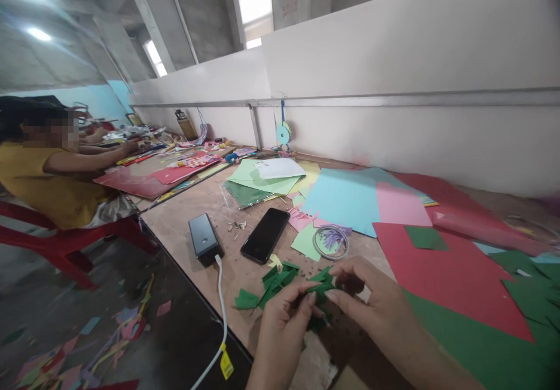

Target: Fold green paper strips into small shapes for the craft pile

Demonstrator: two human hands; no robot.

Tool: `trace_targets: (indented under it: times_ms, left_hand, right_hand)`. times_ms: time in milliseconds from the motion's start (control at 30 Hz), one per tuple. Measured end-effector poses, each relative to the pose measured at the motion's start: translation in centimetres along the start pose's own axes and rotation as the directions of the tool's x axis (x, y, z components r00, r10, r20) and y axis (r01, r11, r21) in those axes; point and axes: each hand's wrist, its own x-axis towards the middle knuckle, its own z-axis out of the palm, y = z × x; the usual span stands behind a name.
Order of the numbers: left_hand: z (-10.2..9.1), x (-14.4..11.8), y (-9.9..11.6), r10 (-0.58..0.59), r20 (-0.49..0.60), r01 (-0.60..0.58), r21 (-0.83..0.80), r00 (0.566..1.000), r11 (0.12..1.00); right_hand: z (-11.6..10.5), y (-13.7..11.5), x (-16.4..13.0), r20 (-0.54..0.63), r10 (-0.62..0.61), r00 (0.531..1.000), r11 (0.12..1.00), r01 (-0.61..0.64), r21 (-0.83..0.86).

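On the paper-strewn worktable (192, 226), a green paper piece (322, 285) is pinched by left hand (280, 320) and right hand (371, 302) (mid-fold, seemingly); a firmer crease is called for.

Prob. craft workshop: coloured paper sheets (350, 197) over long workbench (184, 232).

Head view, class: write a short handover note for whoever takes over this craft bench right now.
Left hand and right hand: both pinch one small green paper piece between the fingertips, above the table edge.
Nearby: more cut green pieces left of the hands, phone, power bank, tape ring, red sheet.
Done: several green pieces cut.
Left: the held piece is not yet set down.
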Motion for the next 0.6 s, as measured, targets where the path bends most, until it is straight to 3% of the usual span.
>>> trace_targets:
  times_ms: [333, 600]
  left_hand:
    - [-0.01, 0.07, 0.01, 0.015, 0.002, -0.015, 0.030, 1.000, 0.999]
    - [-0.25, -0.07, -0.41, -0.021, 0.040, 0.019, 0.054, 0.999, 0.998]
  right_hand:
    - [0.05, -0.25, 0.38, 0.082, 0.159, 0.984, 0.972, -0.170, 0.161]
    - [0.19, -0.12, 0.71, 0.125, 0.207, 0.970, 0.917, -0.237, 0.322]
